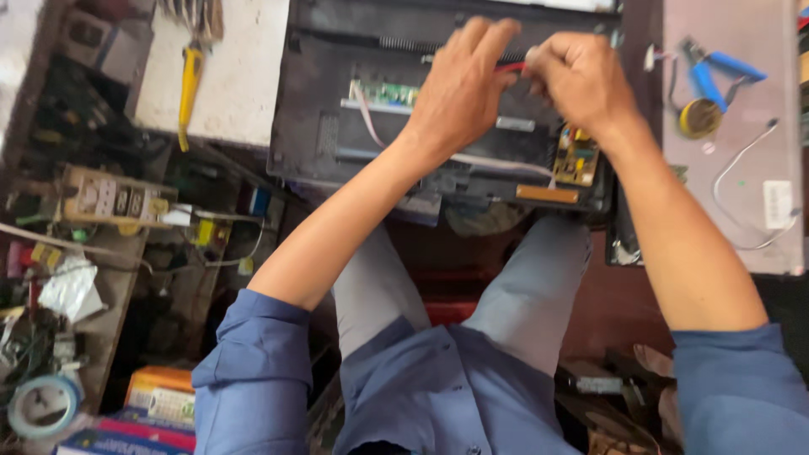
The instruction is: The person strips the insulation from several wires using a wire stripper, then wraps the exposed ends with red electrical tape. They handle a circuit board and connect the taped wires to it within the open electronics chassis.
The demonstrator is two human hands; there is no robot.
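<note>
free: pale benchtop [236,76] left of chassis [320,126] — blocked: yellow-handled tool [190,88], possibly pliers [712,72] right

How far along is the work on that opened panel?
Done: the black panel's back is open, with the green board and yellow board exposed. In hand: the left hand and right hand pinch a red wire between them. Left: the back is not closed; blue pliers lie aside.

Orange-and-white cardboard box [160,396] low at left, well below the black opened casing [337,101]. Red-and-blue flat package [126,438] just beneath that box. White rectangular label [777,205] far right of the casing, on the pale board [733,211].
</note>
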